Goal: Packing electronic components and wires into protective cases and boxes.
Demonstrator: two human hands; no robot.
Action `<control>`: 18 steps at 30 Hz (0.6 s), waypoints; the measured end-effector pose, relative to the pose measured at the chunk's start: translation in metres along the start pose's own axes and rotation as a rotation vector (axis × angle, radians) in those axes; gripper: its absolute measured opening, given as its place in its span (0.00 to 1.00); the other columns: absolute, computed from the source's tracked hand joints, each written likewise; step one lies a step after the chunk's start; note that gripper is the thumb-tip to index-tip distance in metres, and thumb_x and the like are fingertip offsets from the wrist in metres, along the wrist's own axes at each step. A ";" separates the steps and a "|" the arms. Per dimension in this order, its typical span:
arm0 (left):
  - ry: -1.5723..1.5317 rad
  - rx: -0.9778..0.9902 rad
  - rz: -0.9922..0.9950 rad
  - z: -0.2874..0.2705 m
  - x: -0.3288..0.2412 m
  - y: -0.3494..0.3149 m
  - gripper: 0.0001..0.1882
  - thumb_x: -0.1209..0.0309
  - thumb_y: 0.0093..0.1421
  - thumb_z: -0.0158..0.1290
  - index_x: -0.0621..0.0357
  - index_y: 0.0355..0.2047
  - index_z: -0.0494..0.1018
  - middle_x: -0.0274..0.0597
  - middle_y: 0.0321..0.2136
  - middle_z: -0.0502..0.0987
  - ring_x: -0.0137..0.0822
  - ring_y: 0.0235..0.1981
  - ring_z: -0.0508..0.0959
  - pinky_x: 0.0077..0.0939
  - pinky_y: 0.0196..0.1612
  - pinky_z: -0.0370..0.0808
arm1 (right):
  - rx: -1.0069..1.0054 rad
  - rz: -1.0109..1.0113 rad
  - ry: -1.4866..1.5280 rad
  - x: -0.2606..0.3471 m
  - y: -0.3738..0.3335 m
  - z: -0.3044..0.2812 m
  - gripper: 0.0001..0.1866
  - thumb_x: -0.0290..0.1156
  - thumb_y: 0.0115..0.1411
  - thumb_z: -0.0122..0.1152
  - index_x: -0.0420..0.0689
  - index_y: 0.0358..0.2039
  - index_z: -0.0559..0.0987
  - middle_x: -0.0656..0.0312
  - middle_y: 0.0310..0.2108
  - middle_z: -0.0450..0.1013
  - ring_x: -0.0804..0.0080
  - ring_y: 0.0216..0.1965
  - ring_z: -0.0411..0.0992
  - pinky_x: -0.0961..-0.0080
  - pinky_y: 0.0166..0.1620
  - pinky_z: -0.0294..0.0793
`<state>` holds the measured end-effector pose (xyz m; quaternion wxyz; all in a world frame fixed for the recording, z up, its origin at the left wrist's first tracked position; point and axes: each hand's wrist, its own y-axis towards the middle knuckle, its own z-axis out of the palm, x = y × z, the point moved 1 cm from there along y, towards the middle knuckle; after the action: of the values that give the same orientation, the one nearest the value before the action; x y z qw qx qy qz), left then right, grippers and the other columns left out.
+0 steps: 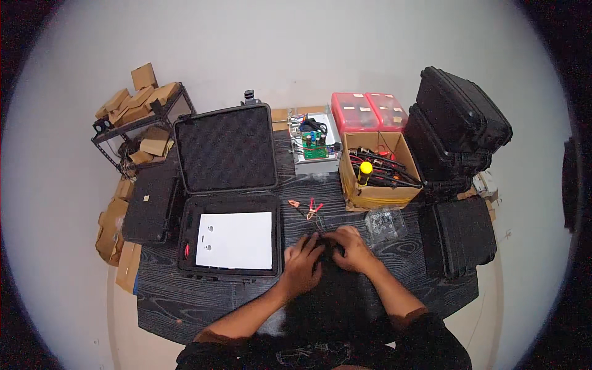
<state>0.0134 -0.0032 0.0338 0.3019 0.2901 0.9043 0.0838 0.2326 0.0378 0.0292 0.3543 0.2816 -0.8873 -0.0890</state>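
Observation:
Near the table's middle, my left hand (302, 264) and my right hand (353, 250) work close together. Both have bent, closed fingers around something small and dark, which the fingers and the black surface hide. Thin wires run from just beyond my fingertips to a pair of crocodile clips (310, 209) with red and copper-coloured parts, lying on the dark wood-grain table (234, 299). To the left stands an open black hard case (228, 151) with a foam-lined lid. In its base lies a white panel (234, 240) with a few cutouts.
A cardboard box (382, 196) of cables and a yellow-topped item stands right of the clips. Beside it lies a clear bag of small parts (383, 225). Behind are an open metal enclosure with a green circuit board (316, 148) and red bins (356, 111). Black cases (462, 237) stack rightward.

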 end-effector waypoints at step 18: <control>-0.038 0.016 0.024 0.004 0.002 -0.003 0.21 0.75 0.60 0.56 0.61 0.55 0.74 0.58 0.66 0.68 0.58 0.70 0.66 0.62 0.70 0.63 | 0.100 0.046 -0.025 -0.001 0.001 0.001 0.33 0.34 0.46 0.75 0.47 0.56 0.79 0.50 0.52 0.75 0.45 0.59 0.69 0.51 0.67 0.66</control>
<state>0.0130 -0.0042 0.0285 0.3156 0.3048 0.8955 0.0743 0.2321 0.0386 0.0283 0.3306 0.2773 -0.9012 -0.0399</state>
